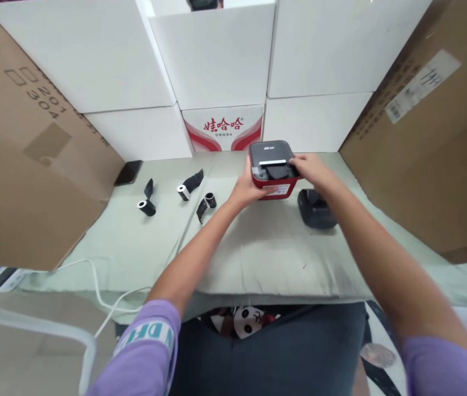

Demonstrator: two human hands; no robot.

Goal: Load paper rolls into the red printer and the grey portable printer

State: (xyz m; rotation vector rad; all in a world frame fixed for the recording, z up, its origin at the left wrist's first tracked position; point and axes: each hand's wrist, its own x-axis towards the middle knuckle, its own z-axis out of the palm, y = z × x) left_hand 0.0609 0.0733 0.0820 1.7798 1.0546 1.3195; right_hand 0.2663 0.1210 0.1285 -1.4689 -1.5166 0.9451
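A small portable label printer (271, 168), black on top and red below, is held up over the cloth-covered table. My left hand (247, 186) wraps round its left side, with fingers under the front, where a white label shows. At the printer's right top edge my right hand (309, 166) grips the corner with closed fingers. A pale strip crosses the slot in its top. To the right, partly behind my right forearm, lies a second black device (316, 210). On the left are a white-cored black roll (146, 207), another roll (183, 192) with its black tail, and a dark spool (210, 200).
White cartons (225, 58) stand stacked along the back. Large brown cardboard panels close off the left (14, 181) and right (435, 154). A dark phone (128, 172) lies at the back left. A white cable (97, 286) hangs over the table's front left edge.
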